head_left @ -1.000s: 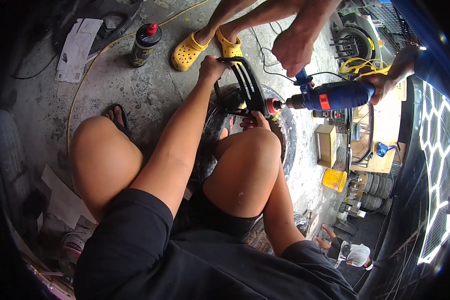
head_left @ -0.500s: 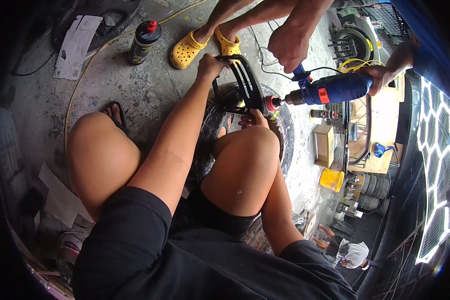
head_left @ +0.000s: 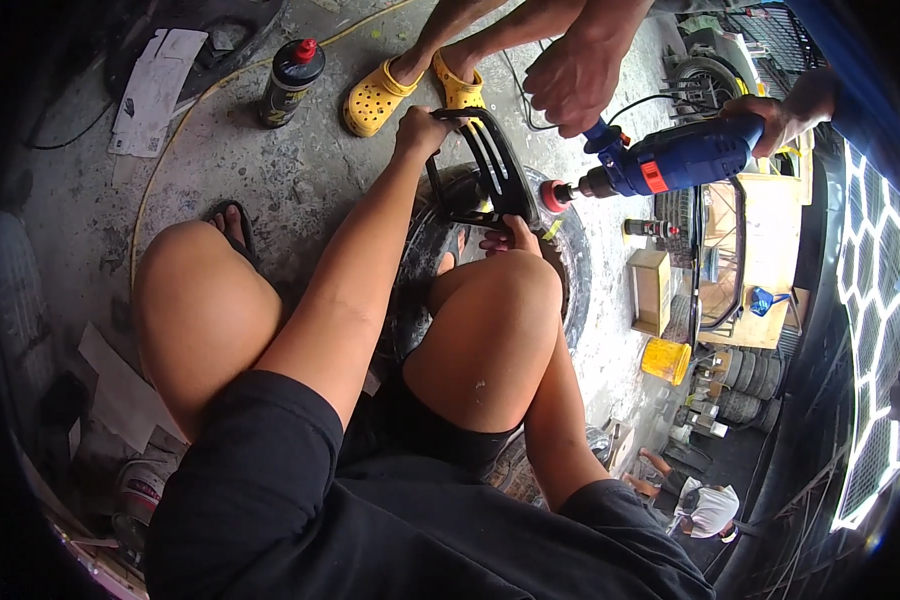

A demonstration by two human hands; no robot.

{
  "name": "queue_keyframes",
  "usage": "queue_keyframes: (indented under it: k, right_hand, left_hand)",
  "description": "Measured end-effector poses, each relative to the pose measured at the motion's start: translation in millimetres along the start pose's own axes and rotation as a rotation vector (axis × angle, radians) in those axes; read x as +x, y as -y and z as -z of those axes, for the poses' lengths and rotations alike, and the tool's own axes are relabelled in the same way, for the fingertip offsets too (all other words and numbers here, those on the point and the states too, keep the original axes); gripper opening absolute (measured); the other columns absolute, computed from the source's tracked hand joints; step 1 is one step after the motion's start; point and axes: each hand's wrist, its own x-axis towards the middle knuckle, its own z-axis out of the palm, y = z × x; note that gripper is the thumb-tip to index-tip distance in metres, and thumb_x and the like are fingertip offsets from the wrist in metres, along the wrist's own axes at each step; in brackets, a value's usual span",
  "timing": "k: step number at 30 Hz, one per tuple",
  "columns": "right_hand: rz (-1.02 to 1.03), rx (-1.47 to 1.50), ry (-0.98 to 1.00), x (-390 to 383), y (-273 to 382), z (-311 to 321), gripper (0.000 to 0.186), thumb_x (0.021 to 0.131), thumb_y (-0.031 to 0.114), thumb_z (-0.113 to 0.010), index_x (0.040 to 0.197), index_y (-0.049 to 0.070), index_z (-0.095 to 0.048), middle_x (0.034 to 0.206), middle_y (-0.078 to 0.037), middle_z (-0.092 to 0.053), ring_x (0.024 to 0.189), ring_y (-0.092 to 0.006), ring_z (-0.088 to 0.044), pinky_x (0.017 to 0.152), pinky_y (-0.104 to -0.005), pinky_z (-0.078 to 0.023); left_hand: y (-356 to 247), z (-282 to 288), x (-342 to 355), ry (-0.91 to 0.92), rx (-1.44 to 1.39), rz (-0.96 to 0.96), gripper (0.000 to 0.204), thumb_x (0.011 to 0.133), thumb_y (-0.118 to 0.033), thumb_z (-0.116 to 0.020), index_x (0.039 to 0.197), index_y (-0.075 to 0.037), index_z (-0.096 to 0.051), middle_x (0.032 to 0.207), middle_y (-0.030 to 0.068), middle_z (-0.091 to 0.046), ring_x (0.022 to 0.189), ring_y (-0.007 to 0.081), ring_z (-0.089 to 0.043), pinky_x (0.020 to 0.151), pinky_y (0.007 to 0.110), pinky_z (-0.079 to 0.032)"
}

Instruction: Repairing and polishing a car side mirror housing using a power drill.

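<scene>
A power drill (head_left: 685,167) and stacked tires (head_left: 750,372) show a workshop.

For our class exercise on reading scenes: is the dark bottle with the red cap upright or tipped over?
Upright: the dark bottle stands base-down on the grey floor, with its red cap uppermost.

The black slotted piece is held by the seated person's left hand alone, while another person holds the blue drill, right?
No: in the head view, the left hand grips the upper end of the black slotted piece, but the right hand holds its lower edge too. Another person does hold the blue drill.
</scene>
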Motion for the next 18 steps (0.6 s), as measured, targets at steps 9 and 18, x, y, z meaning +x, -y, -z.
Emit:
queue_keyframes:
  k: [9,18]
  right_hand:
    - [0.044,0.028,-0.010,-14.4,13.7,10.4,0.034,0.074,0.004,-0.058,0.106,0.002,-0.047,0.082,-0.013,-0.063,0.073,-0.0175,-0.064,0.058,-0.0260,-0.050]
    - [-0.006,0.137,-0.019,-6.7,8.0,-0.6,0.035,0.073,0.004,-0.057,0.106,0.002,-0.048,0.082,-0.014,-0.063,0.072,-0.0176,-0.064,0.059,-0.0260,-0.050]
  left_hand:
    - [-14.0,-18.2,0.9,-0.001,0.033,-0.069,0.038,0.063,-0.039,-0.076,0.079,-0.006,-0.067,0.060,0.0042,-0.058,0.047,0.0148,-0.052,0.043,0.029,-0.043]
    - [4.7,-11.2,10.0,-0.061,0.045,-0.043,0.035,0.064,-0.036,-0.076,0.080,-0.006,-0.068,0.061,0.0045,-0.060,0.047,0.0148,-0.052,0.042,0.029,-0.043]
